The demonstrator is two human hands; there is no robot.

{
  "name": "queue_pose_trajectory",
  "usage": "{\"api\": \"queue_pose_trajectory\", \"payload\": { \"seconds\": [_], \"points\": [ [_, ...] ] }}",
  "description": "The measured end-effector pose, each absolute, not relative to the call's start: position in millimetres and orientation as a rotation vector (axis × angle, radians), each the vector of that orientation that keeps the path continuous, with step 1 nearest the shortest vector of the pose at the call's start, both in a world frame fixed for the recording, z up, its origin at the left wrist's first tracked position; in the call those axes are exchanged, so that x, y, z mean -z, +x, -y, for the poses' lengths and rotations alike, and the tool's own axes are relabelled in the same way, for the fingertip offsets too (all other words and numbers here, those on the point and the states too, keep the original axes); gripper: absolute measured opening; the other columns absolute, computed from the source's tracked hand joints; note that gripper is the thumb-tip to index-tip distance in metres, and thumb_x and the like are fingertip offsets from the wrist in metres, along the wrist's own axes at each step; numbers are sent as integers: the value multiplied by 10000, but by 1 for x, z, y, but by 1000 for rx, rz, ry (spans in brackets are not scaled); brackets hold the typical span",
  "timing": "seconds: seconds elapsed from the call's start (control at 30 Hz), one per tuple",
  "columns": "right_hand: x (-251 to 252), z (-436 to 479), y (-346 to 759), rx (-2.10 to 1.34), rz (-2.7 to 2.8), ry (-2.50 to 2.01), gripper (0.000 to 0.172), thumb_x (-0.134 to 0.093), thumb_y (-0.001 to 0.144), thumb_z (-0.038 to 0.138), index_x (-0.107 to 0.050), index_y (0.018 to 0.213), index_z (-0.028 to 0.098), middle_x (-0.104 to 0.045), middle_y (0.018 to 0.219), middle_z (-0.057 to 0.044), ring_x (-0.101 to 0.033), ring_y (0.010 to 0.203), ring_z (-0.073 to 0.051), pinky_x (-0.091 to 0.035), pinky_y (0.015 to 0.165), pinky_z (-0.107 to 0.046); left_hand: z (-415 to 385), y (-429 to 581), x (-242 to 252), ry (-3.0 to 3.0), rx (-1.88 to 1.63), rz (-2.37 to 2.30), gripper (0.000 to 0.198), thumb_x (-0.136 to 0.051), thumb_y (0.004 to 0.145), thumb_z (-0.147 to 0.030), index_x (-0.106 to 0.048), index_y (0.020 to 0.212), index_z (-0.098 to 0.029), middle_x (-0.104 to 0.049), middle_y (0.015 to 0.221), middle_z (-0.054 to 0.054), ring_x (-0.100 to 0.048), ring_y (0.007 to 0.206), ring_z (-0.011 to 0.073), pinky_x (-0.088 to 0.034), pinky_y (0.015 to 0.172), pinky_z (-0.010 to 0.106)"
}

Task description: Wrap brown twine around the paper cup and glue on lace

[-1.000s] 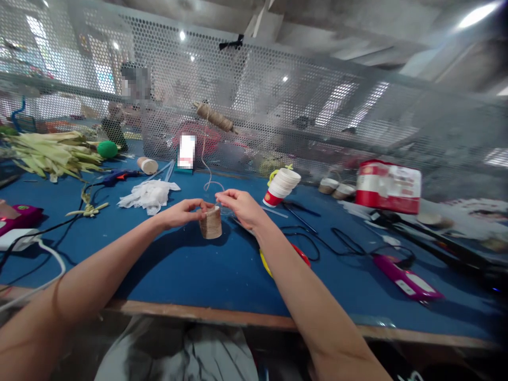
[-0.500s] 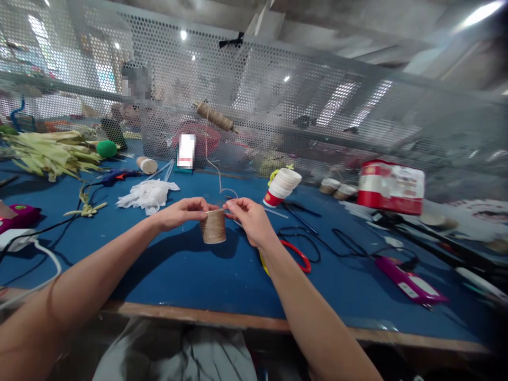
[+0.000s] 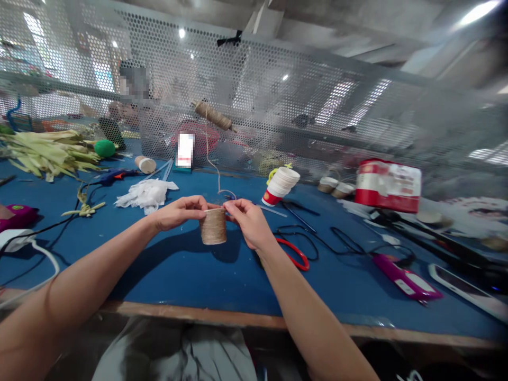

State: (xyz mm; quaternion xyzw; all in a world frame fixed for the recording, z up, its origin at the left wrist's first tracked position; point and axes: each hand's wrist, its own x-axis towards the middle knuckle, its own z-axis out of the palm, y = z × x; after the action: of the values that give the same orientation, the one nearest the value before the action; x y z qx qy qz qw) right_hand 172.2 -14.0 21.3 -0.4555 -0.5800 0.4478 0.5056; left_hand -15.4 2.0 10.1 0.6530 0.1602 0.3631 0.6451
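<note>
A paper cup wrapped in brown twine [image 3: 213, 227] hangs just above the blue table, its rim upward. My left hand [image 3: 183, 212] grips that rim from the left, thumb and fingers closed. At the rim's right side, my right hand [image 3: 246, 218] pinches the twine [image 3: 219, 182] between thumb and forefinger. This strand runs up from there to a twine spool [image 3: 214, 116] fixed on the mesh screen. The cup's inside and the exact pinch point are mostly hidden by my fingers.
Beyond my right hand are stacked paper cups [image 3: 281, 185], red-handled scissors [image 3: 296, 254], cables and a purple device [image 3: 407, 278]. White cloth [image 3: 146, 194], a glue gun [image 3: 119, 176] and pale husks [image 3: 51, 151] lie left. The perforated screen [image 3: 254, 90] bounds the back.
My right fingertips have closed in slightly toward the cup's rim. My left hand keeps its grip on the cup. The view has shifted a little, showing more at the right.
</note>
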Motion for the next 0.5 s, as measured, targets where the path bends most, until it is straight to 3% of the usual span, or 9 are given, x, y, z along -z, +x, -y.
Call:
{"api": "queue_pose_trajectory", "payload": {
  "seconds": [0.5],
  "points": [
    [-21, 17, 170, -1220, 1323, -973, 241, -648, 624, 369, -522, 689, 174, -553, 711, 11, -535, 698, -102, -454, 660, -249, 5, -14, -16, 1398, -833, -302, 119, -596, 716, -236, -536, 738, -136, -566, 1106, 91, -493, 1043, 226, -313, 897, 388]
  ]
}}
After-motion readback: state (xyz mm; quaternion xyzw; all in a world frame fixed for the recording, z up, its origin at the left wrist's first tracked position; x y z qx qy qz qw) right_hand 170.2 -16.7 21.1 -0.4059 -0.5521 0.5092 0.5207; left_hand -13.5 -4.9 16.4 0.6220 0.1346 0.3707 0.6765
